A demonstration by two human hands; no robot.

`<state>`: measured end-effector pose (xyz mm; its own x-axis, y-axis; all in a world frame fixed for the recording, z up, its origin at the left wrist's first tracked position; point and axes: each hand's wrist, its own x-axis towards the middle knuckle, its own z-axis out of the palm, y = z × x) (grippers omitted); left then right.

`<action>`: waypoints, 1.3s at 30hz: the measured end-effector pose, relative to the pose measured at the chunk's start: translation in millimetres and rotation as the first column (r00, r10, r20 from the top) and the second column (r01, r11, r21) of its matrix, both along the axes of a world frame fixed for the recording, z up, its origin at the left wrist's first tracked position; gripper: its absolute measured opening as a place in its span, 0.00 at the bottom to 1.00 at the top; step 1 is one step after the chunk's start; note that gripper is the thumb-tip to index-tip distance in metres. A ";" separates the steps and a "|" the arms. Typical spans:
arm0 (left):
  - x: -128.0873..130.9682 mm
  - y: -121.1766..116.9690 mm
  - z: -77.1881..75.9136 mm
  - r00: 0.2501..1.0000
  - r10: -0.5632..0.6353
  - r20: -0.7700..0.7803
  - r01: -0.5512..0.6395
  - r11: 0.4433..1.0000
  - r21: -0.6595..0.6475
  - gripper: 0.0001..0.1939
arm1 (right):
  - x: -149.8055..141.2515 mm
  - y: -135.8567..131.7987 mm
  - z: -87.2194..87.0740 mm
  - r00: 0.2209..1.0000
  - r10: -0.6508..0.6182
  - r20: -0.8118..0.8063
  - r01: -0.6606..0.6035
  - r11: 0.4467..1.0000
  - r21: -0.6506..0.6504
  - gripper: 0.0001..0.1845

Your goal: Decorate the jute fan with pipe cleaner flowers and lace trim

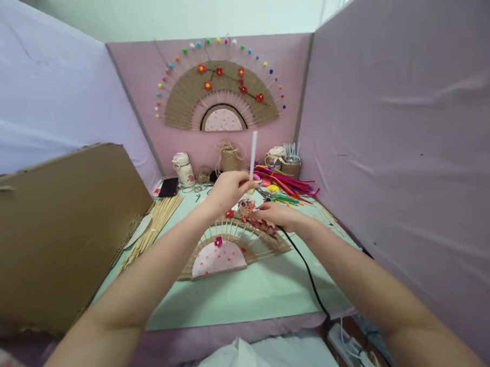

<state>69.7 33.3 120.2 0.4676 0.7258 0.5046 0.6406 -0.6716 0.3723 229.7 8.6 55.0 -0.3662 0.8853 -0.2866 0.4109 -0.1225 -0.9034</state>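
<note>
My left hand (pixel 232 187) pinches a translucent white glue stick (pixel 253 151), which stands upright above the fingers. Just below and to its right, my right hand (pixel 280 216) is wrapped round a patterned glue gun (pixel 247 206), mostly hidden by the fingers. A black cord (pixel 306 264) runs from that hand down over the table's front edge. Beneath both hands lies a burlap fan (pixel 210 233) with thin wooden ribs, red flowers and a pink dotted half-circle base (pixel 219 259). One magenta flower (pixel 218 241) sits on the base's upper edge.
A finished-looking fan (pixel 233 85) hangs on the pink back panel. Behind my hands are a twine spool (pixel 231 157), a white bottle (pixel 184 170), pipe cleaners (pixel 288 182) and a jar of glue sticks (pixel 291 165). Wooden sticks (pixel 156 223), a phone (pixel 169 187) and cardboard (pixel 59 240) are left.
</note>
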 end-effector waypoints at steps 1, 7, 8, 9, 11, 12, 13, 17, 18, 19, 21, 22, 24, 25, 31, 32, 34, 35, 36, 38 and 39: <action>4.2 5.1 7.5 0.999 -0.020 -0.027 0.020 1.000 0.012 0.15 | 3.9 0.4 8.6 1.000 0.025 0.009 -0.025 0.999 -0.020 0.20; 17.0 5.1 29.2 0.987 -0.060 -0.151 0.065 0.997 0.030 0.15 | 17.1 -5.5 33.1 0.990 0.142 -0.015 -0.142 0.979 -0.147 0.19; 17.2 3.3 30.4 0.985 -0.063 -0.163 0.069 0.997 0.029 0.14 | 18.0 -6.0 34.0 0.986 0.161 -0.037 -0.165 0.972 -0.166 0.18; 17.1 1.7 31.1 0.983 -0.069 -0.170 0.075 0.997 0.027 0.14 | 18.8 -6.1 34.7 0.982 0.181 -0.051 -0.187 0.965 -0.185 0.18; 15.5 -0.5 31.2 0.982 -0.080 -0.172 0.086 0.996 0.024 0.13 | 20.3 -5.7 36.7 0.975 0.210 -0.074 -0.221 0.950 -0.222 0.17; 14.3 -1.2 30.6 0.983 -0.082 -0.166 0.087 0.996 0.023 0.12 | 21.2 -5.2 38.1 0.972 0.215 -0.094 -0.232 0.944 -0.237 0.17; 13.0 -1.6 29.8 0.984 -0.084 -0.154 0.089 0.996 0.022 0.12 | 22.2 -4.7 39.8 0.969 0.217 -0.118 -0.240 0.939 -0.247 0.16; 8.7 -1.5 27.0 0.989 -0.095 -0.117 0.095 0.995 -0.005 0.11 | 24.9 -2.8 45.7 0.954 0.237 -0.184 -0.281 0.920 -0.273 0.16; 8.1 -1.0 26.9 0.988 -0.101 -0.118 0.099 0.995 -0.021 0.12 | 25.1 -2.5 46.3 0.952 0.245 -0.182 -0.289 0.914 -0.284 0.16; 7.7 -0.2 27.1 0.987 -0.106 -0.124 0.101 0.994 -0.043 0.13 | 24.9 -2.3 46.5 0.952 0.252 -0.177 -0.296 0.908 -0.297 0.17; 7.0 1.5 28.1 0.985 -0.111 -0.136 0.099 0.991 -0.090 0.14 | 24.2 -1.9 45.9 0.948 0.268 -0.171 -0.310 0.896 -0.317 0.17; 6.8 2.3 28.7 0.983 -0.113 -0.142 0.097 0.989 -0.114 0.14 | 23.7 -1.7 45.4 0.945 0.278 -0.171 -0.321 0.889 -0.326 0.18; 6.2 3.0 29.8 0.981 -0.116 -0.158 0.091 0.984 -0.156 0.15 | 22.9 -1.2 44.6 0.941 0.294 -0.170 -0.336 0.878 -0.341 0.18; 5.8 3.0 30.1 0.979 -0.115 -0.167 0.086 0.982 -0.169 0.15 | 22.6 -1.0 44.4 0.940 0.298 -0.168 -0.339 0.875 -0.346 0.18; 2.3 -0.4 32.0 0.975 -0.073 -0.210 0.030 0.979 -0.202 0.14 | 20.9 0.7 43.1 0.933 0.315 -0.171 -0.357 0.863 -0.358 0.18; 1.8 -1.0 32.9 0.971 -0.064 -0.228 0.015 0.977 -0.213 0.14 | 20.8 1.2 42.1 0.930 0.319 -0.181 -0.365 0.858 -0.360 0.18; 1.3 -2.2 35.3 0.958 -0.068 -0.280 -0.001 0.971 -0.239 0.14 | 20.5 2.8 39.5 0.922 0.332 -0.201 -0.385 0.848 -0.364 0.18; 1.3 -2.6 36.5 0.948 -0.080 -0.308 0.000 0.968 -0.251 0.15 | 20.3 3.6 38.0 0.917 0.341 -0.208 -0.396 0.843 -0.363 0.18; 1.4 -2.9 37.6 0.938 -0.098 -0.333 0.007 0.965 -0.261 0.15 | 20.0 4.4 36.6 0.912 0.351 -0.212 -0.407 0.840 -0.360 0.18; 2.0 -3.3 39.1 0.920 -0.120 -0.373 0.015 0.962 -0.274 0.15 | 19.2 5.4 34.2 0.904 0.370 -0.213 -0.424 0.835 -0.350 0.18; 2.3 -3.3 39.3 0.915 -0.122 -0.384 0.012 0.961 -0.276 0.15 | 18.6 5.6 33.5 0.902 0.376 -0.211 -0.428 0.834 -0.347 0.18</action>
<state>72.1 30.0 159.5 0.6403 0.7654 0.0648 0.7279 -0.6315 0.2672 248.3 14.1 88.5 -0.7229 0.4852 -0.4919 0.3818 -0.3128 -0.8697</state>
